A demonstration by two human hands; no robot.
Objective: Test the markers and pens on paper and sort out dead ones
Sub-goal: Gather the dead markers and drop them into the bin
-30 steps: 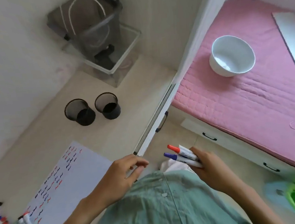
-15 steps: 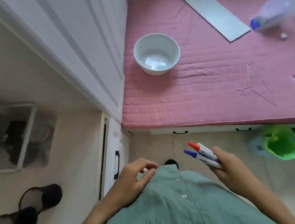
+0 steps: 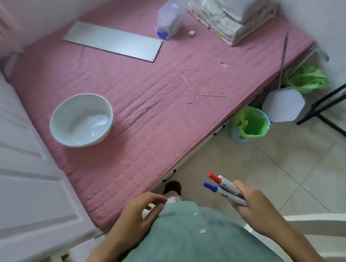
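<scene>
Both hands sit low in the frame, just in front of the person's green buttoned shirt [image 3: 180, 244]. The right hand [image 3: 251, 206] curls round two white-barrelled markers, its fingers wrapped over the lower ends of the barrels, so that the capped ends stick out up and to the left. One is the red-capped marker [image 3: 221, 180], the other the blue-capped marker [image 3: 215, 189], and they lie side by side, touching, the blue one nearer the shirt. The left hand [image 3: 134, 215] holds nothing; its fingers are loosely bent and its fingertips rest at the hem of the shirt, well apart from the markers. Beyond the hands a pink quilted mattress [image 3: 146, 133] fills the middle of the view. On it stand a white bowl [image 3: 81, 120] toward the left, a flat grey panel [image 3: 112, 40] further back, a thin wire hanger [image 3: 203, 86] near the middle, a clear plastic container with a blue cap [image 3: 169, 21] lying on its side, and a stack of folded bedding [image 3: 229, 8] at the far right corner. A white panelled door [image 3: 10, 171] runs down the left side. On the tiled floor [image 3: 302, 180] right of the mattress sits a small bin lined with a green bag [image 3: 251, 124], beside a white lid-like object (its exact nature is unclear) [image 3: 283, 105]. The curved white rim of a chair [image 3: 340, 221] shows at bottom right.
</scene>
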